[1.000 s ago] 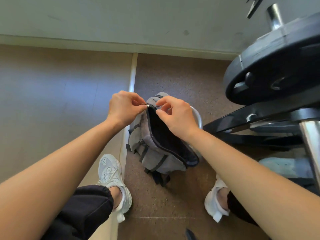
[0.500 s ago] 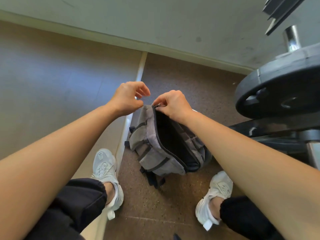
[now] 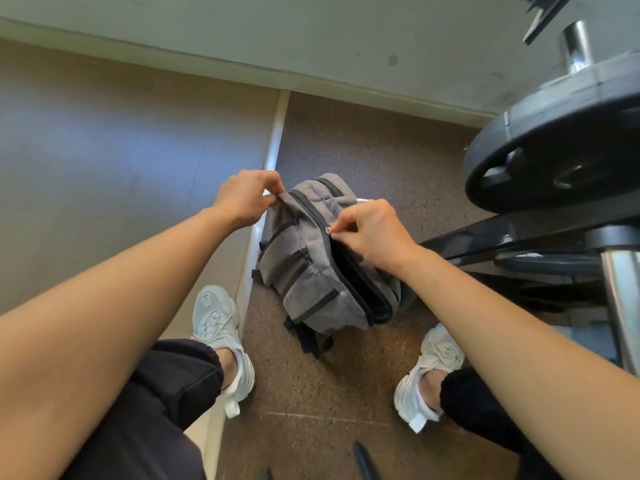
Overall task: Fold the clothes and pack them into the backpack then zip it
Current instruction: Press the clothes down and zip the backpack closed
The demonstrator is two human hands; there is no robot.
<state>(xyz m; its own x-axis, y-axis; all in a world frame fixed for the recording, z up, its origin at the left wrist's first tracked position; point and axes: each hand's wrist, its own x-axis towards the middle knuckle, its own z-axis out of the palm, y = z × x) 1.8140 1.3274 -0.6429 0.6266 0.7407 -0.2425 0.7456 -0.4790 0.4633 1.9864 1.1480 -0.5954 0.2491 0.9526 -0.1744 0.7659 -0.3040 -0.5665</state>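
Note:
A grey backpack point(image 3: 311, 271) with black straps and zips stands on the brown speckled floor between my feet. My left hand point(image 3: 247, 197) pinches the fabric at the bag's top left corner. My right hand point(image 3: 372, 230) grips the small metal zipper pull point(image 3: 328, 230) partway along the main zip. Above the pull the zip is closed; below it a narrow dark gap stays open down the bag's right side. The contents of the bag are hidden.
A black weight plate point(image 3: 561, 147) on a steel bar, with a black frame point(image 3: 519, 233) beneath, stands close on the right. A raised grey platform point(image 3: 121, 161) with a white edge strip lies on the left. The wall point(image 3: 311, 36) runs along the back. My white shoes flank the bag.
My right hand has drawn the zipper pull from the bag's top down along the opening, so the wide dark mouth has narrowed to a slit. My left hand now pinches the top corner.

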